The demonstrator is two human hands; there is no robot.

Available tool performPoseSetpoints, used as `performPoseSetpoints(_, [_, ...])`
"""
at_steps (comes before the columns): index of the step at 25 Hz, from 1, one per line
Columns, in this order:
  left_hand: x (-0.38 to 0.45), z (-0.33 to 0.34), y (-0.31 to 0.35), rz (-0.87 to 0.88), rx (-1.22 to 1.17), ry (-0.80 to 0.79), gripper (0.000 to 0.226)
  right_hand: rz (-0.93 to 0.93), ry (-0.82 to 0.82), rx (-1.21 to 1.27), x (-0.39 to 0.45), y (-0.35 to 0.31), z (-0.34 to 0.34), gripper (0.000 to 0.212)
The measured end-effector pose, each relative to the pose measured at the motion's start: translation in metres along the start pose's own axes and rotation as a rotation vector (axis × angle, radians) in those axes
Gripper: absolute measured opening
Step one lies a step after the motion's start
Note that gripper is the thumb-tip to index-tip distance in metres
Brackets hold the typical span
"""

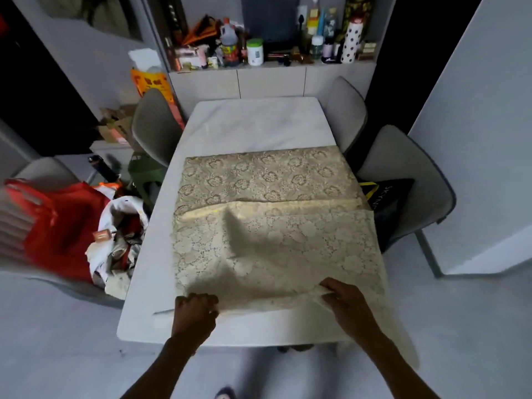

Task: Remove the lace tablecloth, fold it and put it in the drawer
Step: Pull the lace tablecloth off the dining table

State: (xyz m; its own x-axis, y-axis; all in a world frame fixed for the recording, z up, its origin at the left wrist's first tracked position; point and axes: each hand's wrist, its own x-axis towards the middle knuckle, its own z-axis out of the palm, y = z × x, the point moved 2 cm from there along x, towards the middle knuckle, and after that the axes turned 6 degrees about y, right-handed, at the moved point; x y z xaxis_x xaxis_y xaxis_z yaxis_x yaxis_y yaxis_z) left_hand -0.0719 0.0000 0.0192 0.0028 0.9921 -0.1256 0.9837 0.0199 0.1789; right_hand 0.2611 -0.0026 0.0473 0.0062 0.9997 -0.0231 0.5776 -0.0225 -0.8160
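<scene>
Lace tablecloth [270,226], beige w/ floral pattern, lies partly folded over the near half of a white table [259,125], its near flap doubled back & a corner trailing off the front-right edge. From left: red bag [60,226] & clutter piled on a chair beside the table; left hand [195,311] clenched on the cloth's near-left edge; right hand [345,303] pinching the near-right edge, fabric bunched between fingers. Grey chairs flank the table; a black bag [385,203] sits on the chair at right. Far end of the table is bare.
</scene>
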Motion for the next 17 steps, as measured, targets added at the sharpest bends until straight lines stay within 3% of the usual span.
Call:
performPoseSetpoints(2, [-0.015, -0.018, -0.017, 0.044, -0.127, 0.018, 0.014, 0.115, 0.099, -0.026, -0.030, 0.007, -0.019, 0.026])
performPoseSetpoints(4, [-0.023, -0.043, -0.018, 0.179, -0.198, 0.063, 0.014, 0.243, 0.086, -0.476, -0.065, 0.007, -0.033, 0.016])
performPoseSetpoints(5, [-0.028, -0.057, -0.010, 0.277, -0.201, 0.089, 0.012, 0.281, 0.026, -0.724, -0.084, 0.003, -0.031, 0.028])
performPoseSetpoints(6, [-0.032, -0.071, 0.003, 0.367, -0.174, 0.103, 0.016, 0.282, -0.020, -0.821, -0.102, -0.005, -0.021, 0.045])
performPoseSetpoints(8, [-0.054, -0.093, 0.037, 0.575, -0.075, 0.129, 0.024, 0.096, 0.053, -0.645, -0.131, -0.047, 0.018, 0.070])
performPoseSetpoints(10, [-0.089, -0.106, 0.060, 0.759, -0.040, 0.213, 0.019, -0.106, 0.161, -0.386, -0.145, -0.105, 0.063, 0.059])
performPoseSetpoints(13, [-0.127, -0.123, 0.054, 0.872, -0.141, 0.374, 0.025, -0.088, 0.247, -0.153, -0.161, -0.152, 0.092, 0.019])
performPoseSetpoints(15, [-0.137, -0.126, 0.026, 0.824, -0.172, 0.392, 0.043, -0.056, 0.275, -0.038, -0.187, -0.158, 0.084, 0.019])
performPoseSetpoints(17, [-0.144, -0.127, 0.000, 0.802, -0.215, 0.328, 0.046, 0.005, 0.218, 0.102, -0.220, -0.156, 0.067, 0.035])
